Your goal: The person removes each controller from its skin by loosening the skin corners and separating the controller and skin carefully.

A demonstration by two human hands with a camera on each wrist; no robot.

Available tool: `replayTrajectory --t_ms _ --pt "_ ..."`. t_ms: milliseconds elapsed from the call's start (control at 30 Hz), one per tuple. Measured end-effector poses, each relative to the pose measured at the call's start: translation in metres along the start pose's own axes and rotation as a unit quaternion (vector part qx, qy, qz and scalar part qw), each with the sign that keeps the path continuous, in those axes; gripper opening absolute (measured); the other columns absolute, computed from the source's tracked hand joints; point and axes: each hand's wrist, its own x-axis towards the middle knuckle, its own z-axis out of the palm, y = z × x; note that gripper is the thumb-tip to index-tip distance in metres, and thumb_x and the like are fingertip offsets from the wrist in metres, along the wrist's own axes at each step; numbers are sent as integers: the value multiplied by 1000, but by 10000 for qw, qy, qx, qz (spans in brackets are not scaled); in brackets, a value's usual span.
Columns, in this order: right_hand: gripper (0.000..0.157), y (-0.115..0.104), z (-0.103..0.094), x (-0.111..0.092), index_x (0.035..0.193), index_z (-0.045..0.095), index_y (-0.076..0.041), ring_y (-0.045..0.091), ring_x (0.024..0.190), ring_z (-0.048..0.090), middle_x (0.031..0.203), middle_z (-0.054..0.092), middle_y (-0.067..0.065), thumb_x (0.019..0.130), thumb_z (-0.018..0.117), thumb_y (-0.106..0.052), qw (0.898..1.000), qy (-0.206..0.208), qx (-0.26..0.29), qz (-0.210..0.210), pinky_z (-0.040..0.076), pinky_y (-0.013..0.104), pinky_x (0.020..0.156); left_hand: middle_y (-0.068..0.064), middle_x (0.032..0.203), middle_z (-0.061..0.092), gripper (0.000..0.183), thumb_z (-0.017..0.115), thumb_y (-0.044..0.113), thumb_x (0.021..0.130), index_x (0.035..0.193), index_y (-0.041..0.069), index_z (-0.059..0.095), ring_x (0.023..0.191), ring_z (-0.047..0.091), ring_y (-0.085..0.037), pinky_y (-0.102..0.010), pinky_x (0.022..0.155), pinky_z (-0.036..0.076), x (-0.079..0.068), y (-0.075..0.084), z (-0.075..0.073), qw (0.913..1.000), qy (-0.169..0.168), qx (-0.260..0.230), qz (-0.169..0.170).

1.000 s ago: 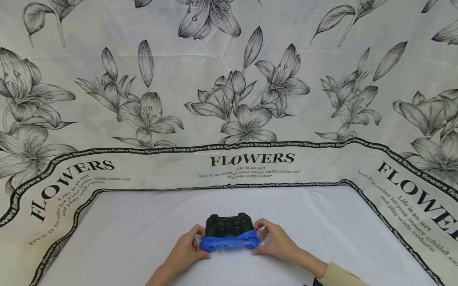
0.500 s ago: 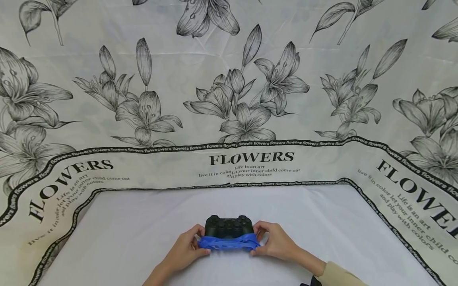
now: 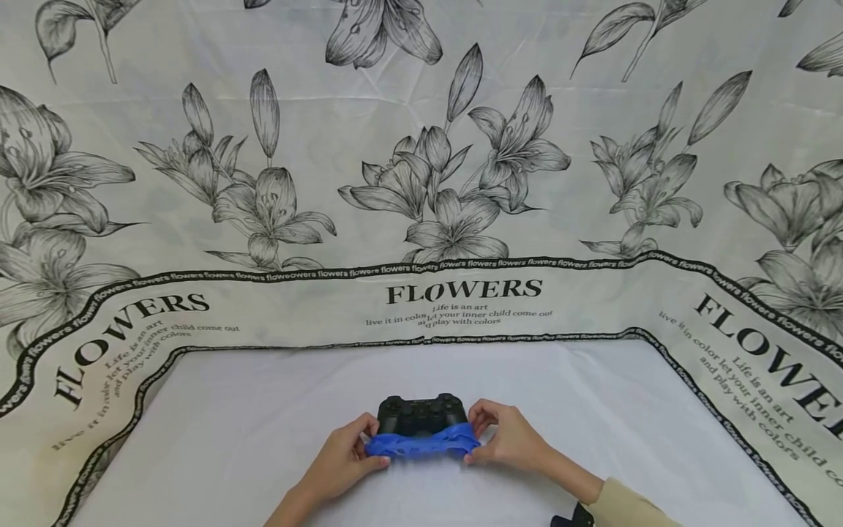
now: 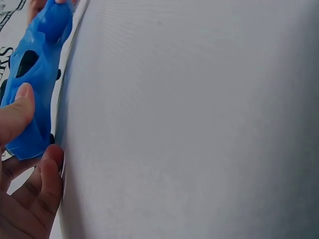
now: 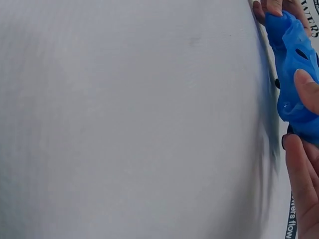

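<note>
A black game controller point(image 3: 421, 414) sits in the middle of the head view, its near side covered by a stretchy blue silicone sleeve point(image 3: 421, 445). My left hand point(image 3: 345, 455) grips the sleeve's left end, thumb on the near face and fingers behind. At the other end my right hand point(image 3: 507, 439) pinches the sleeve between thumb and curled fingers. In the left wrist view, dark controller parts show through a hole in the blue sleeve point(image 4: 42, 74). The right wrist view has the thumb pressed on the bunched sleeve point(image 5: 294, 64). The controller's grips are hidden under it.
A white-covered table point(image 3: 263, 395) lies beneath, backed by a flower-print cloth point(image 3: 421, 219) that stands around its far and side edges. A small black object point(image 3: 574, 517) shows at the bottom edge beside the right forearm.
Both hands keep hold of the sleeve's ends. The right fingers shift slightly up and outward, and the sleeve's folds change a little. The controller stays nearly in place.
</note>
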Motion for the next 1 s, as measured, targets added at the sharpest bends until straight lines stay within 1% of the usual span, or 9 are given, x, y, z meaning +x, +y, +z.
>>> replayTrajectory --t_ms 100,267,400,567,667,767,867,933,1000 --pt "46 -1 -2 2 93 60 -13 9 73 63 80 65 -1 61 91 -25 10000 17 -9 13 54 27 69 7 71 49 35 77 31 80 95 18 48 56 45 2 -17 53 42 0 1 0 10000 27 17 -92" --pt "41 -4 -1 3 87 61 -11 21 72 66 76 67 3 60 91 -21 9996 -208 -73 -200 55 26 60 8 68 46 33 76 29 81 95 17 48 54 42 1 -18 53 40 -1 4 0 9993 33 77 -374" --pt "36 -6 1 2 83 62 -6 27 71 65 75 67 7 61 90 -14 9997 -128 -164 -122 54 27 59 8 69 45 32 75 27 82 95 17 48 55 42 1 -18 53 38 -2 7 0 9985 48 143 -532" --pt "34 -9 2 2 80 63 -10 13 67 65 73 67 4 60 90 -16 9997 -28 -196 122 54 26 63 8 68 47 31 75 24 83 95 16 47 54 43 0 -18 52 39 -3 9 1 9980 74 93 -625" --pt "39 -8 3 3 86 61 -11 6 68 64 76 66 3 61 91 -20 9998 -102 -46 158 56 26 64 5 70 54 32 73 21 84 99 14 46 54 50 -2 -19 52 43 -4 6 1 9973 30 -181 -712" --pt "46 -7 5 3 93 60 -10 6 71 66 80 65 4 61 91 -23 9994 -101 181 261 57 26 67 -2 85 60 33 71 19 86 105 11 45 56 58 -7 -21 53 48 -5 4 1 9952 36 -569 -795" --pt "48 -6 7 3 97 62 -8 6 73 66 83 66 5 62 91 -24 9985 87 322 425 57 25 68 -9 101 57 37 70 18 87 113 11 44 57 61 -9 -22 54 50 -6 2 1 9928 138 -878 -809" --pt "47 -7 8 2 98 64 -6 7 74 67 85 68 6 63 90 -23 9972 219 458 550 57 24 69 -10 104 57 42 72 19 86 116 11 44 57 59 -7 -21 54 49 -8 2 1 9918 284 -962 -791" --pt "46 -8 8 1 100 66 -3 8 75 69 87 71 9 65 89 -22 9955 330 592 655 57 24 68 -9 100 58 46 75 18 83 118 11 45 57 56 -5 -20 54 47 -8 2 1 9900 457 -1071 -801"
